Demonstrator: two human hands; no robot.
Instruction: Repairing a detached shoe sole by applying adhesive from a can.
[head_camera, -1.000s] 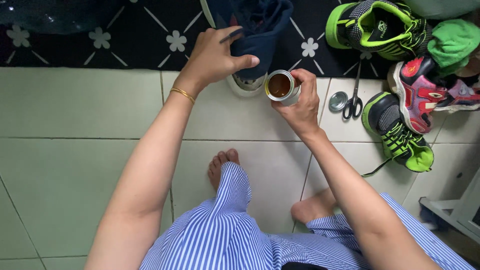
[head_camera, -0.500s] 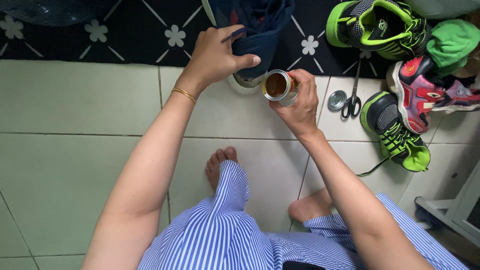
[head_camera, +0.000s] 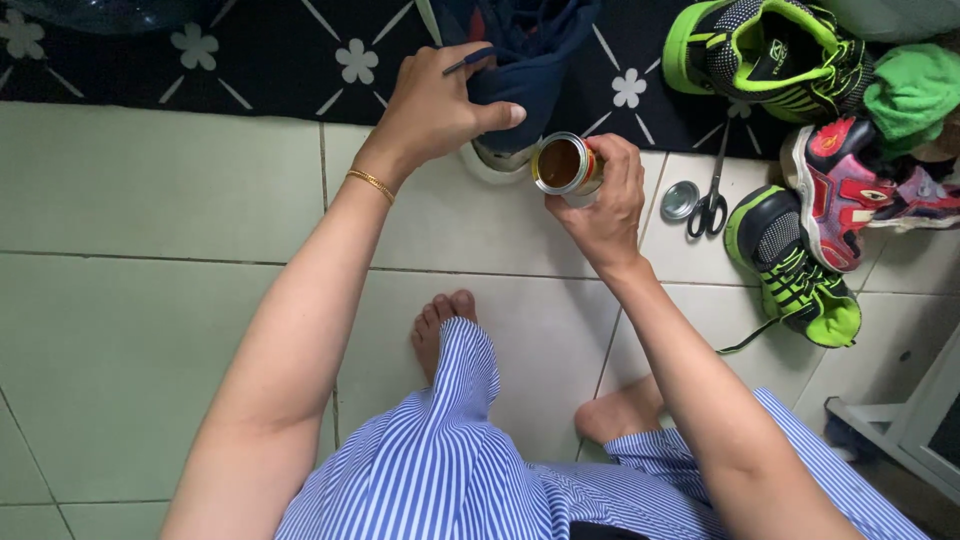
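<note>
My left hand (head_camera: 435, 100) grips the heel of a dark blue shoe (head_camera: 525, 55) and pinches a thin dark stick between its fingers. A gold bangle (head_camera: 371, 184) sits on that wrist. My right hand (head_camera: 605, 200) holds a small open tin (head_camera: 562, 165) with brown paste inside, tilted toward me, right beside the shoe's white sole. The tin's round metal lid (head_camera: 680, 200) lies on the tile just right of that hand, next to a pair of scissors (head_camera: 712, 195).
A black mat with white flowers (head_camera: 250, 55) covers the far floor. Green and black sneakers (head_camera: 770, 45) (head_camera: 795, 270), a red child's shoe (head_camera: 850, 190) and a green cloth (head_camera: 915, 90) lie at the right. My bare feet (head_camera: 440, 330) rest on pale green tiles. A white frame (head_camera: 900, 430) stands bottom right.
The view has shifted slightly; both hands keep their hold on the shoe and the tin, almost unmoved.
</note>
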